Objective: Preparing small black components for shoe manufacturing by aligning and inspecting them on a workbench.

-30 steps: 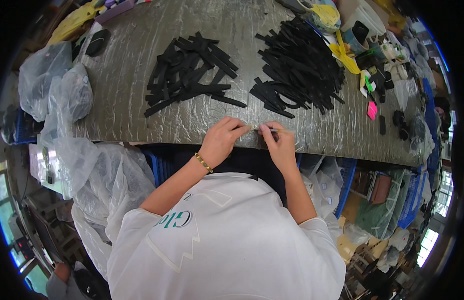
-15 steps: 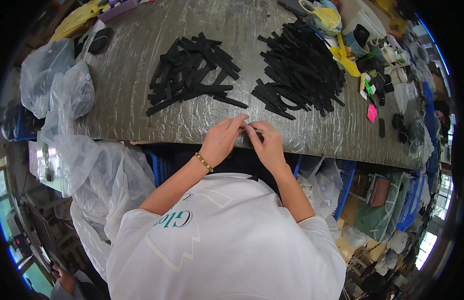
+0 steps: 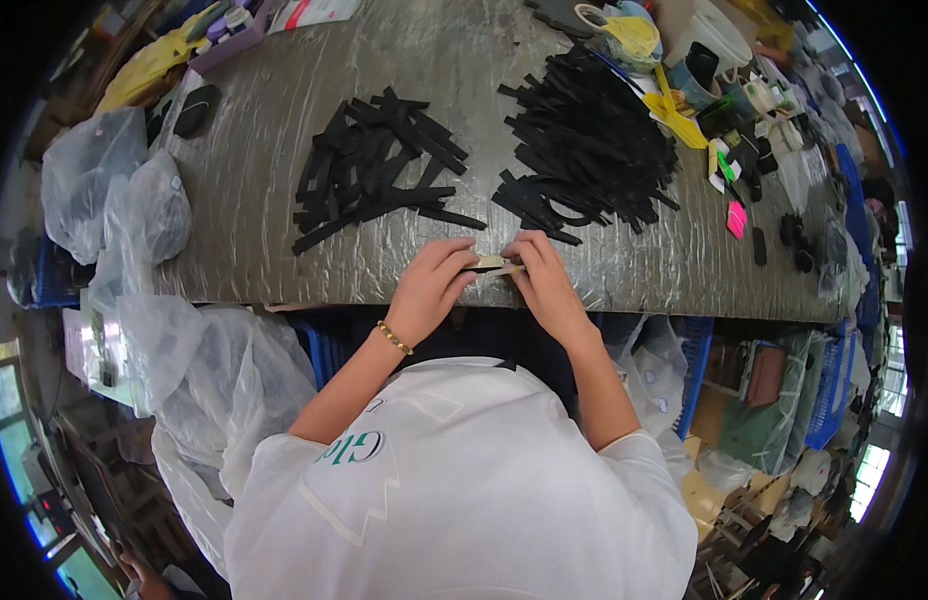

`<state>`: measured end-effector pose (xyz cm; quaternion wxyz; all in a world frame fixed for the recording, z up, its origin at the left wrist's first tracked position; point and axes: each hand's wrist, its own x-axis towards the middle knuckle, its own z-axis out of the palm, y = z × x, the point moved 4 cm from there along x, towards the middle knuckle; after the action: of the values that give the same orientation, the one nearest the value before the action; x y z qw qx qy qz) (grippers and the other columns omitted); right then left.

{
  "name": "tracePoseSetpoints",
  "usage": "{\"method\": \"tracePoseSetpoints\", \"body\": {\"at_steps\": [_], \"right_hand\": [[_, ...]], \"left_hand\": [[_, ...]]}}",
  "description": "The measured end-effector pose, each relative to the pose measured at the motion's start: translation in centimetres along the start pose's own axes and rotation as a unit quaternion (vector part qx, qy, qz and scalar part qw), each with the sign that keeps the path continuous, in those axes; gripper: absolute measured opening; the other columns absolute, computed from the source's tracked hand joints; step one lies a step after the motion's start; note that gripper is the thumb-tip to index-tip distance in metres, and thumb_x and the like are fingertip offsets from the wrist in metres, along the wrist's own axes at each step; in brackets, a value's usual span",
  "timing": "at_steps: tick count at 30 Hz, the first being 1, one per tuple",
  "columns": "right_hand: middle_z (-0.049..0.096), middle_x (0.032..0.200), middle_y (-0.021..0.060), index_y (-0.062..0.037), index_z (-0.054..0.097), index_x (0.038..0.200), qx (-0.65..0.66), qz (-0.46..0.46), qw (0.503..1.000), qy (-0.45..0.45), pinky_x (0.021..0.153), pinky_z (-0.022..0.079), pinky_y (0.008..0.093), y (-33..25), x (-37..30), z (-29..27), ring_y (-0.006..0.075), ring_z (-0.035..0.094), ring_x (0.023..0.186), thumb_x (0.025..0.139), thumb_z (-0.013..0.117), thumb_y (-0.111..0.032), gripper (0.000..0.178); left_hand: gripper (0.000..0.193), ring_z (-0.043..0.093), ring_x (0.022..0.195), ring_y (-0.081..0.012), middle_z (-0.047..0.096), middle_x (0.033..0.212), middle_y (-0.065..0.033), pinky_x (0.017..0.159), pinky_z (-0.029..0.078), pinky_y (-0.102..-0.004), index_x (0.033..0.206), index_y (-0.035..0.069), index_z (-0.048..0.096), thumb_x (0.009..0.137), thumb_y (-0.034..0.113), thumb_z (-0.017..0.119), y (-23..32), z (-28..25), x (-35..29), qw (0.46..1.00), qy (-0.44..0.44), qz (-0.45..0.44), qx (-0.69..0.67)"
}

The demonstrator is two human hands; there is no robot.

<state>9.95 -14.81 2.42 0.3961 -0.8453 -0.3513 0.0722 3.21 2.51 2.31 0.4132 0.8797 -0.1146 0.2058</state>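
Near the table's front edge, my left hand (image 3: 430, 286) and my right hand (image 3: 550, 288) face each other with fingertips pinched. Between them spans a small narrow pale strip (image 3: 492, 263), with a dark edge beside it near the left fingers. Both hands grip this piece, one at each end; the fingers partly hide it. Beyond my left hand lies a loose pile of flat black strips (image 3: 369, 170). A larger, denser pile of black strips (image 3: 589, 140) lies beyond my right hand.
The table (image 3: 254, 200) has a shiny, wrinkled covering. Clear plastic bags (image 3: 94, 185) hang at its left edge. At the far right stand a white bucket (image 3: 712, 38), yellow scissors-like handles (image 3: 676, 115) and a pink tag (image 3: 736, 219). A blue crate (image 3: 696, 365) sits below the front edge.
My hands have moved apart from nearly touching, and the pale strip now shows between them. The view has shifted slightly, showing more of the far table. The piles look the same.
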Motion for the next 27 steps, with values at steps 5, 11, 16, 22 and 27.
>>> {"method": "tracePoseSetpoints", "body": {"at_steps": [5, 11, 16, 22, 27], "right_hand": [[0.053, 0.115, 0.0145, -0.0029, 0.059, 0.114, 0.018, -0.012, 0.999, 0.026, 0.09, 0.046, 0.0418, -1.3, 0.0, -0.3, 0.035, 0.055, 0.105, 0.088, 0.066, -0.003, 0.027], [0.057, 0.111, 0.0131, -0.0034, 0.066, 0.109, -0.12, -0.03, 0.991, 0.046, 0.087, 0.047, 0.0416, 0.3, -2.9, -0.9, 0.0339, 0.057, 0.102, 0.087, 0.071, -0.012, 0.024], [0.059, 0.106, 0.0115, -0.0033, 0.066, 0.105, -0.239, -0.023, 0.961, 0.137, 0.082, 0.046, 0.0438, 1.1, -2.1, -3.1, 0.0322, 0.058, 0.098, 0.084, 0.072, -0.017, 0.026], [0.059, 0.098, 0.0099, -0.0044, 0.064, 0.105, -0.245, -0.08, 0.957, 0.136, 0.078, 0.045, 0.04, -1.1, 3.0, 2.8, 0.0285, 0.058, 0.091, 0.082, 0.072, -0.014, 0.025], [0.058, 0.096, 0.009, -0.0042, 0.064, 0.104, -0.267, -0.109, 0.95, 0.123, 0.077, 0.044, 0.0384, 0.0, 2.4, 3.6, 0.026, 0.058, 0.088, 0.081, 0.068, -0.01, 0.024]], "left_hand": [[0.017, 0.064, 0.098, -0.0327, 0.069, 0.106, -0.0104, 0.086, 0.051, -0.0403, 0.101, 0.004, 0.067, 0.084, 0.001, 0.069, -0.7, -1.9, -0.4, 1.0, 0.002, -0.021, -0.016], [0.013, 0.066, 0.096, -0.03, 0.072, 0.101, -0.0102, 0.084, 0.051, -0.0366, 0.095, 0.003, 0.069, 0.083, -0.001, 0.07, -2.0, -4.6, -0.7, 0.992, 0.093, -0.081, 0.004], [0.013, 0.066, 0.096, -0.0278, 0.072, 0.103, -0.0107, 0.086, 0.052, -0.0352, 0.095, 0.003, 0.069, 0.084, -0.002, 0.07, -3.0, -5.7, -1.3, 0.977, 0.148, -0.145, -0.04], [0.013, 0.066, 0.097, -0.0278, 0.071, 0.104, -0.011, 0.086, 0.052, -0.0349, 0.096, 0.002, 0.069, 0.084, -0.001, 0.071, -2.0, -5.1, -0.6, 0.982, 0.147, -0.121, -0.019], [0.014, 0.066, 0.098, -0.028, 0.072, 0.104, -0.0108, 0.087, 0.052, -0.0351, 0.096, 0.003, 0.069, 0.083, 0.0, 0.072, -2.1, -4.9, -0.8, 0.979, 0.149, -0.134, -0.037]]}}
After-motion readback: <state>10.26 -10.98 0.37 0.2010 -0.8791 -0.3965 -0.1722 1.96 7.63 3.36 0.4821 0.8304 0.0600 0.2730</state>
